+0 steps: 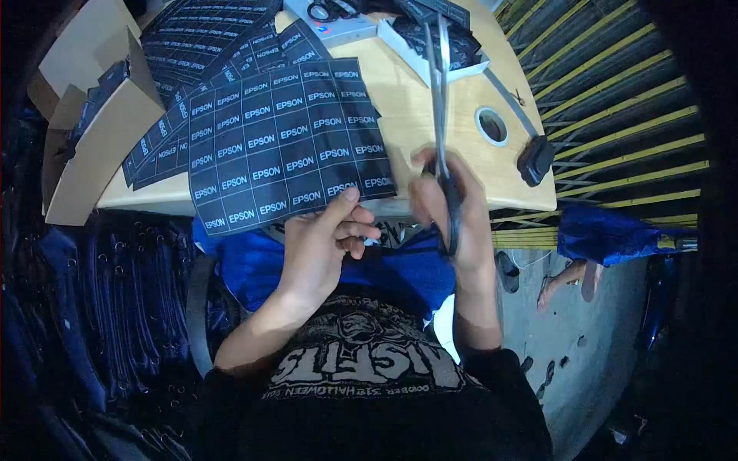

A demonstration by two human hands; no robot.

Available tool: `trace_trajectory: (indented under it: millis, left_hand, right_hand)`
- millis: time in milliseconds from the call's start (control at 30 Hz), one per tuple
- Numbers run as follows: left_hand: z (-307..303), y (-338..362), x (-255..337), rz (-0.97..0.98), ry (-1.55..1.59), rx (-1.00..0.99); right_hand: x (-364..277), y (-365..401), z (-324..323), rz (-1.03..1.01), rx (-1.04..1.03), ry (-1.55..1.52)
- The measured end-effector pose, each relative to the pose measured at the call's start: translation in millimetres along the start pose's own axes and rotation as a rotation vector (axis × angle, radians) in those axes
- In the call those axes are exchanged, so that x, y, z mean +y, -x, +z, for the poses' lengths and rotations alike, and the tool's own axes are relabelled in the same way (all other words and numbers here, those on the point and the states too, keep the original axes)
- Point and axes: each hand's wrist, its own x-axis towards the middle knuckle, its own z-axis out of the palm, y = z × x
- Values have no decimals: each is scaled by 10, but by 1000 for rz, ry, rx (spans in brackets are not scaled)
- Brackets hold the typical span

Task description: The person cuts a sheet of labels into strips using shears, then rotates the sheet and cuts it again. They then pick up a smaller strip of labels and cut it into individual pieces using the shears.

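Observation:
A dark sheet (288,146) printed with rows of white EPSON labels is pinched at its lower right edge by my left hand (330,238), thumb on top. The sheet extends over the table's front edge. My right hand (461,207) grips the handles of large scissors (440,100), whose long blades point away from me, slightly apart, to the right of the sheet. The blades do not touch the sheet. Motion blurs some of the right fingers. More EPSON sheets (207,38) lie stacked and fanned behind the held one.
An open cardboard box (115,131) stands at the left. At the back are black-handled scissors (332,9) and a white box (461,73) with dark contents. A tape roll (491,126) and a tape measure (536,160) lie at the right. A person's foot (561,283) shows beyond.

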Motion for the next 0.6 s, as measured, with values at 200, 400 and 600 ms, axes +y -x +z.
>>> trace_trajectory:
  millis: [200,400,600]
  left_hand:
    - [-13,-40,-73,49,-145,26]
    - [-36,-41,-153,102,-200,46]
    - [-36,-47,-122,130,-210,89]
  right_hand:
    - [340,778,-238,239,-454,84]
    - [398,1026,-333,316,-590,213]
    - [461,1071,-335,382,-651,84]
